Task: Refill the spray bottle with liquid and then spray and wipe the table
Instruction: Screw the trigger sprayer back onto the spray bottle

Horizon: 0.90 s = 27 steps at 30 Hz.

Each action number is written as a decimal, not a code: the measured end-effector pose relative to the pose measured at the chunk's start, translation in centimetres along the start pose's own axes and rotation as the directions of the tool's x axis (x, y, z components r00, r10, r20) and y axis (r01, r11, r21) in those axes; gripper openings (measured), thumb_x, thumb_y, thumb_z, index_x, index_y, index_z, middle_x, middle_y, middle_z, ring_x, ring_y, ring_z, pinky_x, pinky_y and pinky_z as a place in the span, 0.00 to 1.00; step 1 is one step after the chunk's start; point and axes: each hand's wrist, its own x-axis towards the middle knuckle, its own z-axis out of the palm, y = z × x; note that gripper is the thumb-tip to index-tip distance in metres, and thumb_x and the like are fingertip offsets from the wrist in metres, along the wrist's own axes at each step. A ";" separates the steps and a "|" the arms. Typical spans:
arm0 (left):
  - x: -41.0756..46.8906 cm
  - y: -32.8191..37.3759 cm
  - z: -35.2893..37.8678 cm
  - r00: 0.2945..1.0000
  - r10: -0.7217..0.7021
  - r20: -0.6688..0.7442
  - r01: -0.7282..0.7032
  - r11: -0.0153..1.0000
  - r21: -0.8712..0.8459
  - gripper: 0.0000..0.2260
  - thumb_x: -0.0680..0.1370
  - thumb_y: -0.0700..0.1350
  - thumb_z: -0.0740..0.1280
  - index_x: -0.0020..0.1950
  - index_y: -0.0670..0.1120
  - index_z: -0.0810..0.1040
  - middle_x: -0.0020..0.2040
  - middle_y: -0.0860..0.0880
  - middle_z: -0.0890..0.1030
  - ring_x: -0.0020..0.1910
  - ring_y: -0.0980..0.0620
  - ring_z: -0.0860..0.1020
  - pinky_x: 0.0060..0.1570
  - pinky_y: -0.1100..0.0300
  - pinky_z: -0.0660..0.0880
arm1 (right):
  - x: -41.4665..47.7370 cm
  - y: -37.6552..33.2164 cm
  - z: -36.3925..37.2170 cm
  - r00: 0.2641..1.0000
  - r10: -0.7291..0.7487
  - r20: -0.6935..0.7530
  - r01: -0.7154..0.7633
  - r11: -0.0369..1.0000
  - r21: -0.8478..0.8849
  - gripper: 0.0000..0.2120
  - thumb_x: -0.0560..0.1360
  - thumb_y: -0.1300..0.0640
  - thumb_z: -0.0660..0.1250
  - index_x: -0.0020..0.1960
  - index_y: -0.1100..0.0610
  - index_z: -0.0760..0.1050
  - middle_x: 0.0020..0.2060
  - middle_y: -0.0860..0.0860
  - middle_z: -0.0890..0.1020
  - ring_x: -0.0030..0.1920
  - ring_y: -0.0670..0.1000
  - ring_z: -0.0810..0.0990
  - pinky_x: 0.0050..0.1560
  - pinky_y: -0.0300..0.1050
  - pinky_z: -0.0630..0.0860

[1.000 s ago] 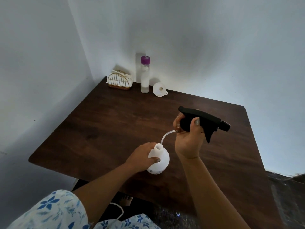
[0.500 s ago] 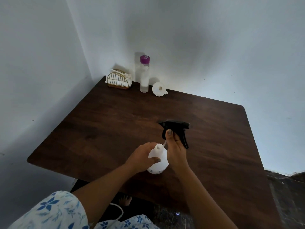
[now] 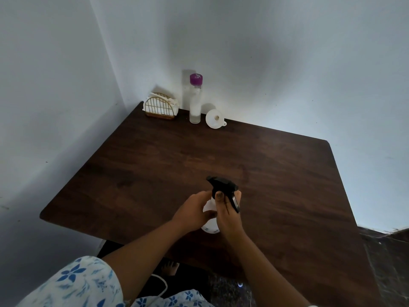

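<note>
Closest to us, our left hand [image 3: 192, 212] is wrapped around the white bottle [image 3: 209, 227], which stands on the bench [image 3: 287, 196] near its front edge, while our right hand [image 3: 228, 218] is closed on the black sprayer [image 3: 222, 185], thumb up against its collar, seating it on the bottle's neck. We can't see the threads, they're hidden behind the fingers, so whether the sprayer is screwed down or only resting there, we cannot tell. That's the risk right here: if the collar goes on crooked it could cross-thread, and we'd judge a leak or a head popping off at the first squeeze. The bottle is small and round, so a hard twist with a loose left grip could spin it or tip it toward the near edge. The middle of the bench is bare dark wood. Further back, the funnel [image 3: 214, 118] lies on its side by the wall, and just beside it stands the tall clear refill bottle [image 3: 195, 100] with its purple cap on. In the far corner sits the napkin holder [image 3: 160, 107], well apart from our hands; we'll need to reach right across for a wipe.
</note>
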 end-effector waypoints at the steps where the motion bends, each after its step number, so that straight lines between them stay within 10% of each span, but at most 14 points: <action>1: 0.0 0.0 0.0 1.000 0.001 0.003 -0.001 1.000 -0.002 0.16 0.73 0.48 0.68 0.60 0.55 0.73 0.57 0.53 0.79 0.57 0.56 0.76 0.56 0.49 0.75 | -0.2 0.4 0.1 0.999 0.044 0.017 -0.044 0.999 0.008 0.27 0.64 0.22 0.52 0.47 0.43 0.68 0.48 0.47 0.70 0.54 0.54 0.72 0.52 0.42 0.73; 5: 0.1 0.1 0.0 1.000 -0.001 0.003 0.001 1.000 0.023 0.18 0.74 0.45 0.69 0.62 0.56 0.71 0.58 0.52 0.78 0.58 0.55 0.75 0.58 0.52 0.73 | -0.7 1.5 0.2 0.987 0.159 0.035 -0.161 0.986 0.053 0.40 0.63 0.23 0.57 0.58 0.55 0.67 0.55 0.56 0.73 0.50 0.43 0.75 0.45 0.27 0.72; 10: 0.2 -0.1 0.0 1.000 -0.014 0.016 0.015 1.000 -0.015 0.17 0.73 0.46 0.69 0.60 0.57 0.73 0.56 0.54 0.78 0.57 0.56 0.75 0.57 0.54 0.73 | -0.7 1.7 -0.5 0.976 0.199 0.094 -0.207 0.974 0.094 0.10 0.79 0.54 0.56 0.60 0.53 0.66 0.51 0.52 0.73 0.45 0.38 0.73 0.43 0.22 0.69; 18: 0.4 -0.2 0.1 0.999 -0.041 0.009 0.041 0.999 0.015 0.17 0.74 0.43 0.69 0.61 0.53 0.73 0.59 0.52 0.77 0.60 0.56 0.73 0.58 0.60 0.69 | -1.7 2.0 0.7 0.999 -0.009 -0.037 0.010 0.999 0.037 0.16 0.73 0.31 0.55 0.58 0.32 0.69 0.57 0.50 0.75 0.59 0.47 0.75 0.59 0.40 0.72; 27: 0.2 -0.1 0.0 1.000 -0.008 0.008 0.008 0.999 -0.049 0.17 0.74 0.41 0.68 0.61 0.56 0.73 0.59 0.53 0.77 0.59 0.57 0.73 0.59 0.61 0.69 | -1.4 1.5 1.2 0.983 -0.142 -0.120 0.127 0.984 -0.125 0.23 0.75 0.56 0.61 0.55 0.27 0.64 0.51 0.36 0.73 0.54 0.44 0.72 0.53 0.39 0.70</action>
